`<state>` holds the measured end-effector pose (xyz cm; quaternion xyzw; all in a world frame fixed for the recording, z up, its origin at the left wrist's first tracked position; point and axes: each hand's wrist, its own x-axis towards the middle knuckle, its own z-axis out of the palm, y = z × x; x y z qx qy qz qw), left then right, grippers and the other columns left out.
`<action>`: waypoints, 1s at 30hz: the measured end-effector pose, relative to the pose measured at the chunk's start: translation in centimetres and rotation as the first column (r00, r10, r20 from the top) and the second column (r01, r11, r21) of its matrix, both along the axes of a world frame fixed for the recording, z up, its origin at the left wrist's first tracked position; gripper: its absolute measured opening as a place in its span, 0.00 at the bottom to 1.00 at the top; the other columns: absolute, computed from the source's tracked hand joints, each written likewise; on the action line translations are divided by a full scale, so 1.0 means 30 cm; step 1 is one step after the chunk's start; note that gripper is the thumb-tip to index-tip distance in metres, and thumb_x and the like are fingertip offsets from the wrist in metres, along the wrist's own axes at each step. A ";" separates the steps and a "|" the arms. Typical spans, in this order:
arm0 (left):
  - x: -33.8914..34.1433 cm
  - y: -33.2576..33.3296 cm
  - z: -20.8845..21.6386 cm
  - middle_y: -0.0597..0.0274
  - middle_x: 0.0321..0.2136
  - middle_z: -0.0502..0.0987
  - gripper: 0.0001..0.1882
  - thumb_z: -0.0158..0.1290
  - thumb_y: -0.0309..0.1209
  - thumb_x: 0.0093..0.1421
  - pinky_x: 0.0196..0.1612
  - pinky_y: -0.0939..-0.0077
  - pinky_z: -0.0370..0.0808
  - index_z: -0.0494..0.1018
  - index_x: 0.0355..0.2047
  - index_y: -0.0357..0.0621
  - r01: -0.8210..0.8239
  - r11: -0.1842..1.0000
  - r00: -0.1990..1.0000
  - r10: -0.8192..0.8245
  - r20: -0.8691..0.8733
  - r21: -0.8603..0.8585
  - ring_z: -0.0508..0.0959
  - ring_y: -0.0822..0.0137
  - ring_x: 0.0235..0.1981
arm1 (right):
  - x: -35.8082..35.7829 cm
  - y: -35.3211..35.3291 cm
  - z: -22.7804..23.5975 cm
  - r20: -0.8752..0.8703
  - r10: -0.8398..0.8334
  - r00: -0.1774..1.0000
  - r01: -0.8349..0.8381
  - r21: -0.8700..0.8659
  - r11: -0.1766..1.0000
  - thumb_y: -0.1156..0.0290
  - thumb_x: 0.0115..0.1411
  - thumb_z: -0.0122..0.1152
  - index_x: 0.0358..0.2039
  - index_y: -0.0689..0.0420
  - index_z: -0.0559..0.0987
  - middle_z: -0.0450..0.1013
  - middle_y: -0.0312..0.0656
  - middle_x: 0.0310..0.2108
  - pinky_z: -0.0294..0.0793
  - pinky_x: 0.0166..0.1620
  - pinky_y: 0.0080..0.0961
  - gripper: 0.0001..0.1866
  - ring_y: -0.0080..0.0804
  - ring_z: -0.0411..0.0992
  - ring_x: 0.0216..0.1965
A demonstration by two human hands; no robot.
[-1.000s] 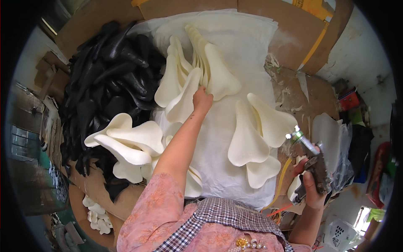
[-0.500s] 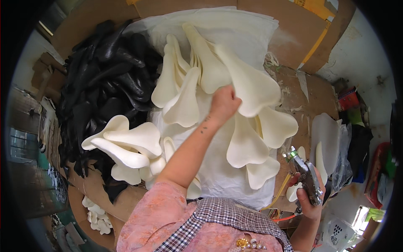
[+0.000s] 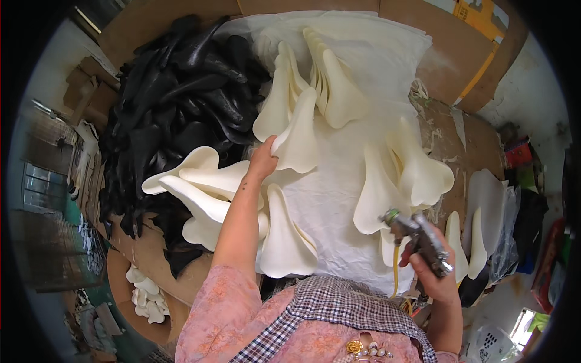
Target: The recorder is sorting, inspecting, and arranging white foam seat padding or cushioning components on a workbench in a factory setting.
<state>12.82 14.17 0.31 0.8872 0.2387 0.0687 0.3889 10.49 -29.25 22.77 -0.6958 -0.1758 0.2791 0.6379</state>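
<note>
Two hands, left hand (image 3: 264, 158) touching cream foam saddle (image 3: 298, 142), right hand (image 3: 433, 275) gripping metal spray gun (image 3: 416, 236)

A yellow printed label (image 3: 478, 13) sits on the brown cardboard at the top right. A red box (image 3: 519, 151) stands at the right edge.

Cream pads (image 3: 296, 142) lie on a white sheet (image 3: 339, 199), beside a heap of black pads (image 3: 175, 103). The spray gun (image 3: 420, 239) is dull grey-brown with a yellow hose (image 3: 394, 266). The sleeve (image 3: 227, 314) is pink; the apron (image 3: 321, 308) is black-and-white check. The cardboard (image 3: 448, 60) is brown.
</note>
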 end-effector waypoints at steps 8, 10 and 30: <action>-0.133 -0.257 0.048 0.50 0.28 0.76 0.33 0.54 0.26 0.48 0.19 0.73 0.75 0.60 0.56 0.37 -0.100 0.839 0.990 0.139 0.032 -0.535 0.78 0.63 0.22 | 0.002 -0.039 0.093 0.151 -0.074 0.986 0.079 -0.027 0.997 0.65 0.55 0.63 0.58 0.65 0.62 0.72 0.43 0.34 0.74 0.37 0.25 0.33 0.27 0.71 0.32; -0.201 -0.328 0.148 0.52 0.25 0.76 0.33 0.58 0.34 0.49 0.19 0.73 0.74 0.62 0.55 0.34 -0.025 0.865 0.970 -0.101 -0.222 -0.502 0.76 0.66 0.16 | 0.019 -0.056 0.103 0.201 -0.091 0.975 0.107 -0.074 0.991 0.65 0.56 0.62 0.58 0.65 0.62 0.72 0.42 0.34 0.73 0.38 0.24 0.33 0.26 0.71 0.32; 0.666 -0.242 0.035 0.46 0.31 0.78 0.10 0.49 0.30 0.54 0.40 0.55 0.75 0.72 0.34 0.38 -0.041 0.949 0.994 0.070 -0.081 0.312 0.78 0.46 0.36 | 0.105 -0.111 0.086 0.238 -0.205 0.949 0.219 -0.034 0.975 0.66 0.54 0.63 0.57 0.67 0.61 0.71 0.47 0.38 0.74 0.40 0.28 0.34 0.30 0.71 0.35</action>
